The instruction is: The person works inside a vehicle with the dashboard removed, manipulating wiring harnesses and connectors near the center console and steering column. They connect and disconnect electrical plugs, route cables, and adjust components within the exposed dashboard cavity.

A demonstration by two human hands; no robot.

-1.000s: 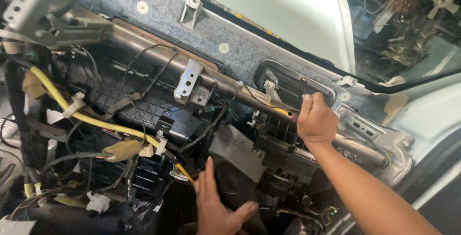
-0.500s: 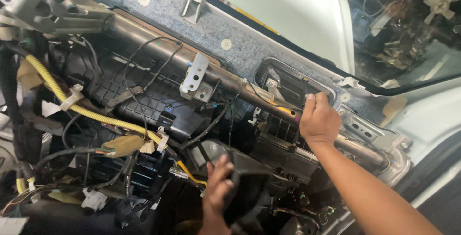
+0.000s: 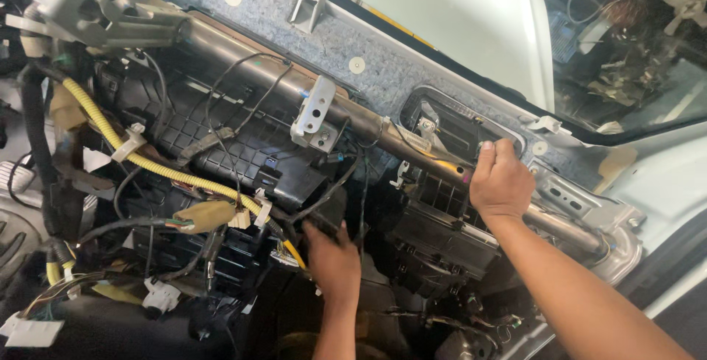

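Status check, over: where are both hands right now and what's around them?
Right hand gripping the metal cross bar. Left hand down on the black housing. Yellow conduit and loose black wires crowd the left side.

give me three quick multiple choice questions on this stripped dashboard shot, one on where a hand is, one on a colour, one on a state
1. Where is the right hand?
A. up on the metal cross tube
B. on the windshield
C. in the footwell

2. What colour is the corrugated conduit crossing the left side?
A. blue
B. yellow
C. red

3. What is the state of the dashboard area?
A. fully covered
B. wrapped in plastic
C. stripped, wiring bare

Answers: 1 A, its fingers curl at the tube. 2 B, it is plainly yellow. 3 C, black housing and cables lie open.
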